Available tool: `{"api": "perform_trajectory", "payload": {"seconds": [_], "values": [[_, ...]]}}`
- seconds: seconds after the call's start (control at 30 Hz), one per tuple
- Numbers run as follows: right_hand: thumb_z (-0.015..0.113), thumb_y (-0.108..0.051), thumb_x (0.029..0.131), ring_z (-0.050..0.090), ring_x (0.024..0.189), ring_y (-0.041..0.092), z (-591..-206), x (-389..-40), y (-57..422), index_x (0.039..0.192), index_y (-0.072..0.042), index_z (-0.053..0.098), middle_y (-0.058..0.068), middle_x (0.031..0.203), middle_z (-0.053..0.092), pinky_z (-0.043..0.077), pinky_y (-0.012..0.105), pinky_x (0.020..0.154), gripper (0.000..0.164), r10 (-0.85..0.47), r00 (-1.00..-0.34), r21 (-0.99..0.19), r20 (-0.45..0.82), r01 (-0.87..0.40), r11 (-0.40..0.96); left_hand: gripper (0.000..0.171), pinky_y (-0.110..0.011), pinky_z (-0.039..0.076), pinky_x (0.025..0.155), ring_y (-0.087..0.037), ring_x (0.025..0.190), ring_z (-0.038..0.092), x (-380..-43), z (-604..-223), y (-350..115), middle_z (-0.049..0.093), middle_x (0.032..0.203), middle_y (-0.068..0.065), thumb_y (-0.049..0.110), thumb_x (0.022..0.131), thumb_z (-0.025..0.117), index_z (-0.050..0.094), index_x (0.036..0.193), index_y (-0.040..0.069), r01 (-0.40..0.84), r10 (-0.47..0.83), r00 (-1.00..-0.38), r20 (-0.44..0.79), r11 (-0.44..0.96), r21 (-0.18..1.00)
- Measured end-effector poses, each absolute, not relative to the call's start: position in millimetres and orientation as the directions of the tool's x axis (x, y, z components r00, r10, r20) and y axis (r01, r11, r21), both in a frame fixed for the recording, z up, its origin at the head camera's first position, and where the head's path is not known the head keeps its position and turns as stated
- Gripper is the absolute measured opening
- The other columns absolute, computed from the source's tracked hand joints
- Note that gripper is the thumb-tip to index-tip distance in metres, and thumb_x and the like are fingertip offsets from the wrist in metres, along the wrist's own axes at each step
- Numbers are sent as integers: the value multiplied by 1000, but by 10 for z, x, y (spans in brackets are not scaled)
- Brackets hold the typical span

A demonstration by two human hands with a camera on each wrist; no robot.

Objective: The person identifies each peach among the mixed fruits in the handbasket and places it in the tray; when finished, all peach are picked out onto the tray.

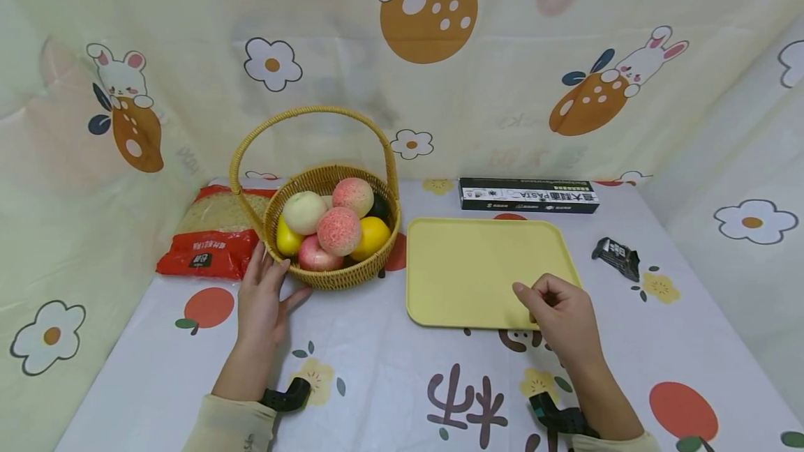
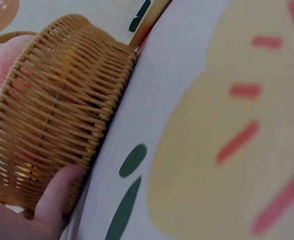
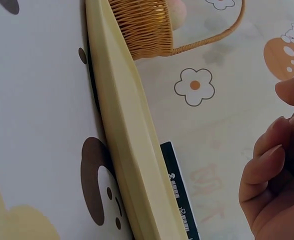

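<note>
A woven basket (image 1: 336, 281) with a tall arched handle stands at the left of the table. It holds peaches (image 1: 339, 231), a pale round fruit (image 1: 304, 213), yellow fruits (image 1: 370, 238) and a pinkish-red fruit (image 1: 319, 254). My left hand (image 1: 262, 302) touches the basket's near left side with fingers extended; its thumb (image 2: 59, 197) lies against the weave in the left wrist view. Over the near right part of a yellow tray (image 1: 471, 270), my right hand (image 1: 565, 316) hovers with loosely curled fingers (image 3: 267, 170) and nothing visible in it.
Left of the basket lies a red bag of grain-like food (image 1: 213, 246). A black pasta box (image 1: 529, 195) lies behind the tray, and a small black packet (image 1: 618, 259) to its right. A patterned curtain (image 1: 339, 12) closes off the back and sides.
</note>
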State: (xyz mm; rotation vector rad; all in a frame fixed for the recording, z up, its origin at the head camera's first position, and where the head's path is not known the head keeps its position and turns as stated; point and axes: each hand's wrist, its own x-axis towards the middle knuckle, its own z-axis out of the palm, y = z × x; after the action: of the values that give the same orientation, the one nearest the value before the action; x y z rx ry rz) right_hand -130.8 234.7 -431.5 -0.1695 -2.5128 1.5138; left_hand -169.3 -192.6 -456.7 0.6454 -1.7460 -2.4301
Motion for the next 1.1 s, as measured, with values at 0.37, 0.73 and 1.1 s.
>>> {"api": "perform_trajectory", "payload": {"seconds": [0.37,0.73,1.1], "values": [[74,-24,100,46,52,16,-4351,-1324,2355,77,1,60,0,62,54,40,31,38,37,164,-984,-921,64,5,389,65,-54,59,98,-17,160,33,-1704,-4596,-1976,24,176,16,27,110,53,26,165,51,-166,-278,-921,-274,-357,919],[74,-25,101,48,55,18,-4387,-1343,2349,80,3,61,1,63,56,37,31,38,37,132,-990,-919,50,6,395,64,-62,51,108,-16,162,27,-1697,-4608,-2025,22,176,18,25,111,51,27,163,53,-182,-231,-927,-295,-412,893],[73,-27,102,54,61,19,-4370,-1351,2342,83,3,62,1,65,57,40,31,39,37,118,-993,-916,22,27,399,60,-56,57,101,-16,160,32,-1700,-4620,-2051,29,173,18,25,111,54,36,160,53,-182,-237,-923,-302,-424,887]]}}
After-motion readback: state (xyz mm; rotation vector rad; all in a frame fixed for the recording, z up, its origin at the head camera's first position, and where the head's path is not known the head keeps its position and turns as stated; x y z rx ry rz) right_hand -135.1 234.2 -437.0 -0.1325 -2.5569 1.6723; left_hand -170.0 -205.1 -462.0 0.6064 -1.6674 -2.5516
